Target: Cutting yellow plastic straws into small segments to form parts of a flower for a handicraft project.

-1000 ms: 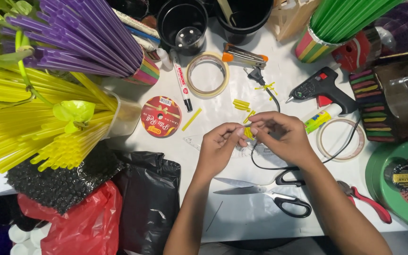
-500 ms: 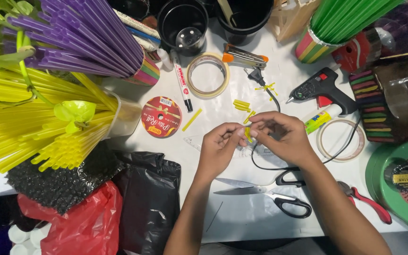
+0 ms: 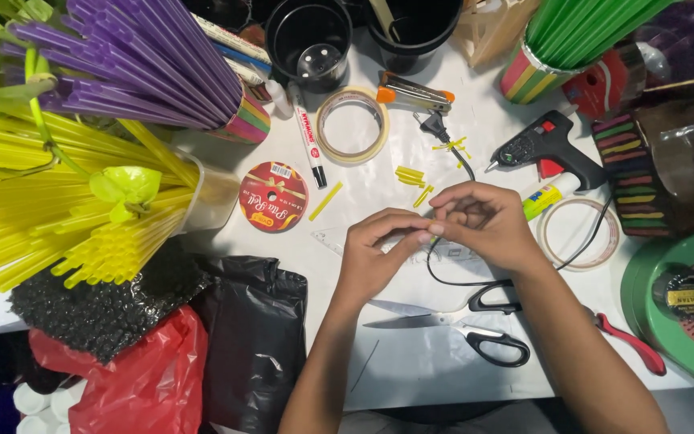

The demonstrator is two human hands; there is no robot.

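Over the last second almost nothing shifted: both hands stayed bunched together over the middle of the white worktop [image 3: 411, 354], fingertips meeting, only the small finger positions changing. That read as fine fiddling work carried on in place rather than a new grab.

The left hand [image 3: 379, 253] was pinched shut, thumb and forefinger closed on a small piece that was too hidden to name for sure. The right hand [image 3: 479, 221] curled over it from the far side, fingers folded together and touching the left fingertips; what it gripped I could not tell either. The piece sat right between the two sets of fingertips, lifted just above a clear plastic ruler [image 3: 339, 241] lying flat.

Short yellow straw cuttings [image 3: 410, 174] lay just beyond the hands, toward the far edge. The black-handled scissors [image 3: 459, 325] rested open on the near side, close to the right forearm. A black hot glue gun [image 3: 548, 149] lay toward the right edge, untouched.
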